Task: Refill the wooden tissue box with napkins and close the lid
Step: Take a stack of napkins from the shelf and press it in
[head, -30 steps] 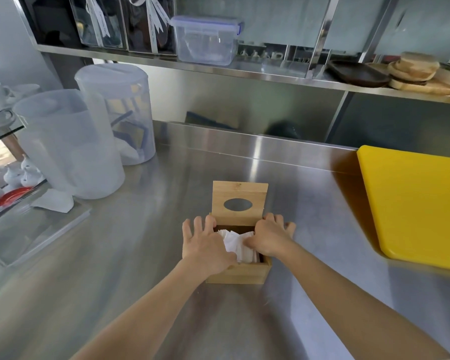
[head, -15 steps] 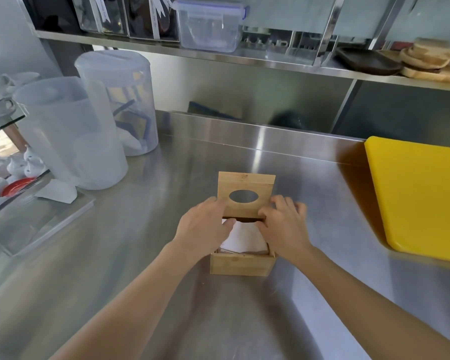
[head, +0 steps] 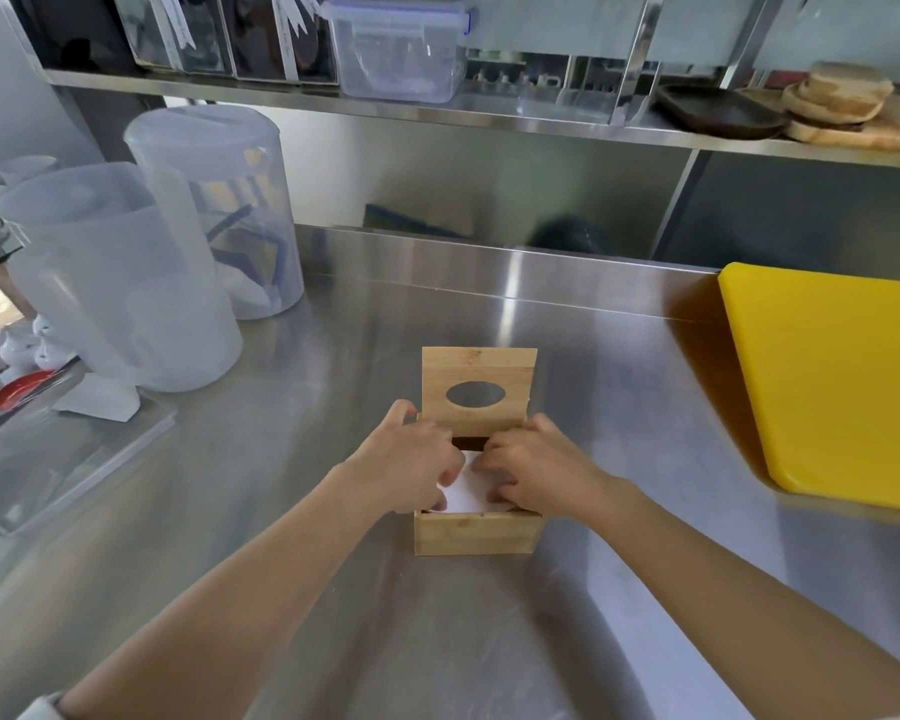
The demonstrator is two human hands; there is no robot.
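Since a second ago your hands have gone from stuffing a loose, crumpled bundle to flattening it: the napkins (head: 463,495) now show as a smooth white sheet lying level inside the wooden tissue box (head: 476,532), where earlier they stood up ragged above the rim. Your left hand (head: 417,467) sits over the box's left side with fingers curled down onto the paper, not closed around anything; your right hand (head: 528,470) mirrors it on the right, fingertips pressing the stack, likewise grasping nothing. Half a second ago both hands were higher, near the base of the lid; they have since dropped back onto the napkins. Reading: refill looks essentially done, tamping is the step in hand, lid closure remains. The box stands mid-counter on the steel worktop (head: 281,511), directly ahead of you, well apart from the yellow cutting board (head: 832,381) to the right and the clear plastic jugs (head: 120,283) to the left. It is pale bamboo, square, grain visible. Its lid (head: 479,384) stands upright at the far edge, oval dispensing slot facing you, apparently hinged there. Stack height against the rim is hidden by your hands.
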